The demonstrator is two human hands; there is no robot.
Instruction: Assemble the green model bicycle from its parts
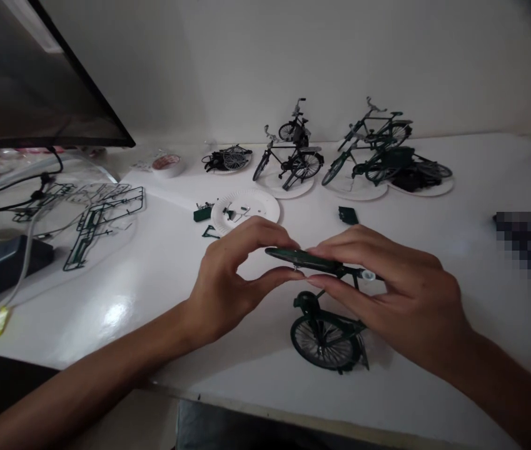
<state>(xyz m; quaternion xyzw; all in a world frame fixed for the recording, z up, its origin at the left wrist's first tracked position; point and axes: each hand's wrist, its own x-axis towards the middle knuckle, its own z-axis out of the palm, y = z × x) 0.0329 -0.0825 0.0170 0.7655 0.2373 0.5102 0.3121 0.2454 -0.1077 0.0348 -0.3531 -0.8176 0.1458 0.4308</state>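
Observation:
Between my two hands, above the front part of the table, is a dark green model bicycle (326, 337) with a spoked wheel hanging lowest. My left hand (232, 281) pinches the model's upper wheel between thumb and fingers. With its thumb and fingers, my right hand (391, 287) grips the same wheel close to the frame. A small pale round part shows beside my right fingers. Part of the frame is hidden behind my right hand.
A white paper plate (246, 199) holds small parts, with green pieces (202, 214) beside it. Several assembled model bicycles (288, 162) stand behind, on plates. Green sprue frames (101, 219), a tape roll (167, 164), a black adapter (7, 265) and a monitor (35, 81) are at left. A green piece (348, 215) lies behind my right hand.

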